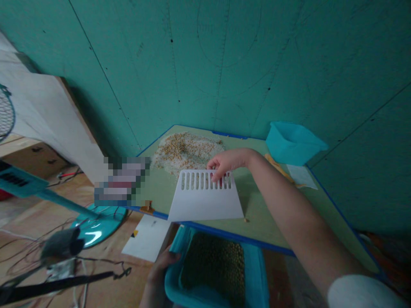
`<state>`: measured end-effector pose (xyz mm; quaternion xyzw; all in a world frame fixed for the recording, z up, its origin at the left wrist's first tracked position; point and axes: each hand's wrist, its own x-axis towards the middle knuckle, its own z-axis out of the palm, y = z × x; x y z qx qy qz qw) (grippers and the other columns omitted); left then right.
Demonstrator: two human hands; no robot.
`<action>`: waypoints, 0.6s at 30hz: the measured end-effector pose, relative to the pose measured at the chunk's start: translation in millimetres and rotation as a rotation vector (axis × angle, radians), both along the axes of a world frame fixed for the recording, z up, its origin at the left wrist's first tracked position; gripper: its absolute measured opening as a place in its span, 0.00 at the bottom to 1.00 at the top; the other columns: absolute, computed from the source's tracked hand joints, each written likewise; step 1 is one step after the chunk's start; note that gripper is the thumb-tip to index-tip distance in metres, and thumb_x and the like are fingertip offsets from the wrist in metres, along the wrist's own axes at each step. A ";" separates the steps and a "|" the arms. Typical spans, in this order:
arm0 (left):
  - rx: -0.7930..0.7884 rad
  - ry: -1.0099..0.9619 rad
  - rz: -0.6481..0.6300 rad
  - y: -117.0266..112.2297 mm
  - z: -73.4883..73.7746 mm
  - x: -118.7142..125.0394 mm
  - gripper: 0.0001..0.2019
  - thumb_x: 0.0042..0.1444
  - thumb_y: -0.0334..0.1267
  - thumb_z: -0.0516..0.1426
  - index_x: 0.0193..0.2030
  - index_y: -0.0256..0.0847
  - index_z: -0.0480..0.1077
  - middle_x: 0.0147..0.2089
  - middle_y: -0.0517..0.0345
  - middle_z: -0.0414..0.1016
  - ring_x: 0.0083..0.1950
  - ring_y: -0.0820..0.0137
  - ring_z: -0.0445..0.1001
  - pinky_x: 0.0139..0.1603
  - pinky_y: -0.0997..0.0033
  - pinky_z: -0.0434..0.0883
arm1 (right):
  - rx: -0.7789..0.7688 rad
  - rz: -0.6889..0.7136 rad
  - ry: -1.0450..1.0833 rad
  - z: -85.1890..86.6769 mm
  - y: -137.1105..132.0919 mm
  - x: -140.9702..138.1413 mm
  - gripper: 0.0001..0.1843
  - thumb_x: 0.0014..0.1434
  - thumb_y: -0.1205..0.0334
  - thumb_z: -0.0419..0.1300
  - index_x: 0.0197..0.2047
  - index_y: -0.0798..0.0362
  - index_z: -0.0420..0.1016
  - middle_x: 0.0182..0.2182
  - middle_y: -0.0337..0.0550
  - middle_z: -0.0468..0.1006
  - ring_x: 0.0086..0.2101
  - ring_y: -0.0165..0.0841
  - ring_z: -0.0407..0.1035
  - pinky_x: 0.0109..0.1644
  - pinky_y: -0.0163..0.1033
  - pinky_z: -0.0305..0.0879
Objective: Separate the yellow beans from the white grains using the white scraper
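Note:
My right hand (218, 166) reaches in from the right with its fingers curled and pressed together at the top, slotted end of a white board (205, 205). What the fingertips hold, if anything, is too small to make out; a bit of red shows by the slots. Behind the board a heap of tan beans (180, 145) lies mixed with white grains. Below the table's front edge, my left hand (165, 261) is closed on the left rim of a blue bin (257, 265), which holds many small round beans (236, 261).
A turquoise tub (290, 139) stands at the table's back right beside a white paper (302, 176). A white sheet (147, 237) lies off the front left edge. At left are a fan stand (99, 222) and loose cables. A green wall (224, 77) rises behind the table (260, 214).

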<state>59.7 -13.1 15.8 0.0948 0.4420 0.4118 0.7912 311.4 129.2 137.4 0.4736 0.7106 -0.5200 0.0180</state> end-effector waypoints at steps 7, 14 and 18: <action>-0.027 -0.014 -0.068 -3.4 -7.9 1.0 0.18 0.38 0.28 0.58 0.39 0.43 0.77 0.30 0.58 0.82 0.46 0.51 0.73 0.46 0.58 0.69 | 0.102 -0.052 -0.022 12.9 -7.6 18.1 0.12 0.46 0.60 0.61 0.34 0.55 0.68 0.26 0.38 0.75 0.28 0.29 0.70 0.30 0.33 0.61; -0.024 -0.081 -0.124 -2.3 -1.8 2.9 0.20 0.35 0.27 0.57 0.39 0.40 0.77 0.28 0.55 0.82 0.42 0.50 0.75 0.43 0.57 0.72 | 0.115 -0.115 -0.071 6.5 -39.0 35.9 0.11 0.49 0.58 0.60 0.33 0.56 0.66 0.24 0.36 0.74 0.23 0.24 0.67 0.25 0.29 0.57; -0.003 0.013 -0.083 -2.2 6.2 3.2 0.17 0.36 0.26 0.56 0.36 0.38 0.77 0.26 0.57 0.81 0.40 0.51 0.76 0.41 0.58 0.73 | 0.101 -0.150 0.049 3.9 -57.3 23.6 0.12 0.50 0.57 0.60 0.34 0.55 0.65 0.26 0.36 0.74 0.25 0.25 0.68 0.27 0.30 0.60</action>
